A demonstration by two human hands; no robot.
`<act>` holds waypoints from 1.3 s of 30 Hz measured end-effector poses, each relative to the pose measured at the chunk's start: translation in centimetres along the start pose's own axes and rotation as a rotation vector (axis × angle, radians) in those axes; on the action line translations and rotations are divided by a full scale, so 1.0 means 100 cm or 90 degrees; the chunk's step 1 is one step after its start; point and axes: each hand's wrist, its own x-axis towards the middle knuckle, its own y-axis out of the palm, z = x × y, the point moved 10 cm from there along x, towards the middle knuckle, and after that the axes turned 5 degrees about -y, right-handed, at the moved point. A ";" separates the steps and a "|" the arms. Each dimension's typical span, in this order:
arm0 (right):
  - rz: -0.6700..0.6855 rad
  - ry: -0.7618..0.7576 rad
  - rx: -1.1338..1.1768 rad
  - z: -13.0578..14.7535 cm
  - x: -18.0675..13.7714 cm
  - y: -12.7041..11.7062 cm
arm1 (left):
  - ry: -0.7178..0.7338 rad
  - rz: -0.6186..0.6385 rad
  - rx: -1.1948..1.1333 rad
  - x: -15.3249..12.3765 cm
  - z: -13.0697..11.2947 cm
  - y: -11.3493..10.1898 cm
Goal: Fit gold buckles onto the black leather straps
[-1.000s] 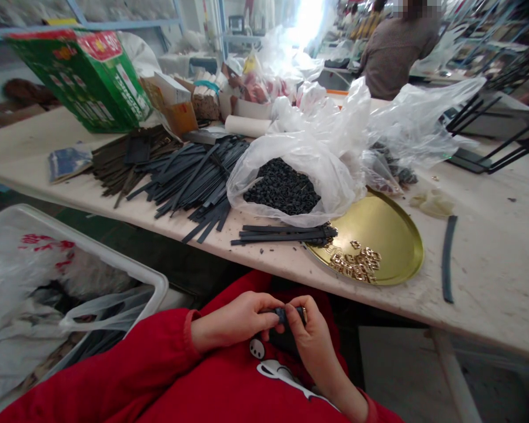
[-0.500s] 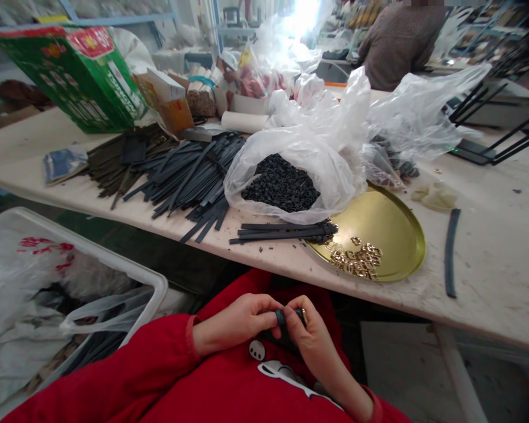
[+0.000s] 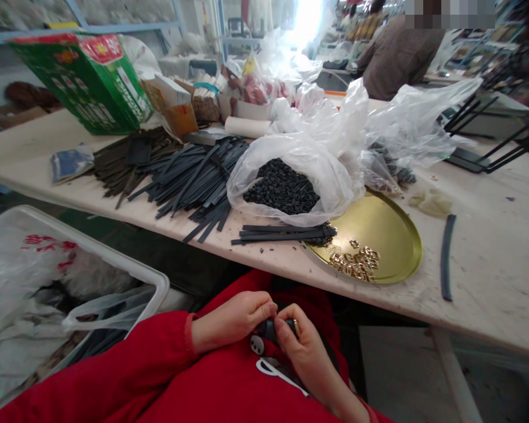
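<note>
Low in front of my red top, both hands meet around a dark strap [image 3: 270,330], mostly hidden by the fingers. My left hand [image 3: 242,317] is closed in a pinch at its left end. With thumb and fingers bent, my right hand [image 3: 300,341] grips the other part, and a small gold piece [image 3: 296,326] shows at its fingers. On the table ahead are a bundle of black strips [image 3: 273,234] and a round gold tray [image 3: 390,252] with a heap of small gold buckles [image 3: 357,262]. An open plastic bag [image 3: 335,197] holds many small black loops [image 3: 284,187].
Piles of black strips [image 3: 194,176] spread left of the bag. A green box [image 3: 79,82] stands at the back left. One loose strip [image 3: 447,258] lies at the right. Below the table's left edge sits a white bin [image 3: 158,282]. Another person [image 3: 392,56] is in the background.
My hands have shifted slightly left, and the left fingertips have risen over the strap. The camera view has tilted a little.
</note>
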 end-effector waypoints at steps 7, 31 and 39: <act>-0.044 0.016 0.030 -0.014 0.003 -0.013 | -0.104 0.147 -0.126 -0.011 0.011 0.016; 0.096 0.091 0.087 -0.005 0.003 -0.005 | -0.066 0.139 -0.157 -0.001 0.010 0.023; 0.052 0.048 -0.027 -0.008 0.005 -0.008 | -0.040 0.110 0.005 0.003 0.012 0.020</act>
